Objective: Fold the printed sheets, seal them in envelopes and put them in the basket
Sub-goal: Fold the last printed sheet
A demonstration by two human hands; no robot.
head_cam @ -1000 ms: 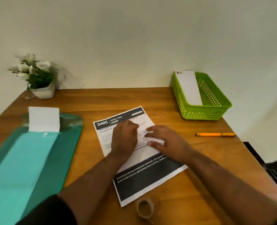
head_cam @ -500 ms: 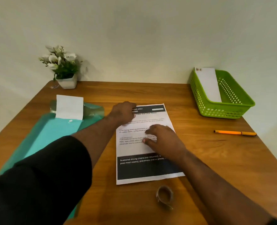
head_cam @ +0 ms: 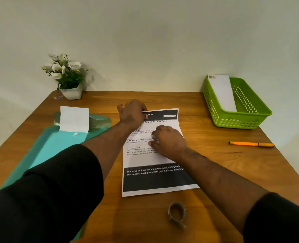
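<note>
White printed paper sheet [head_cam: 155,155] flat mid-bench, long axis twelve-to-six. Left hand [head_cam: 132,114] at eleven, fingers apparently pinching far-left corner. Right hand [head_cam: 168,141] pressing centre, fingers loosely bent. Green plastic basket [head_cam: 261,118] towards two.

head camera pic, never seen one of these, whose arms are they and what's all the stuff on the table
The camera is worn on a person's head and looks forward and down, so the two arms reaching in are the wearer's own. There is no machine here, just bare hands. The left hand pinches the far left corner of a printed sheet, while the right hand rests on the sheet's middle. The sheet lies on a wooden table. Also on it: a teal folder with a white paper on top, a potted flower, a green basket holding one white envelope, an orange pen, and a tape roll nearest the person.
</note>
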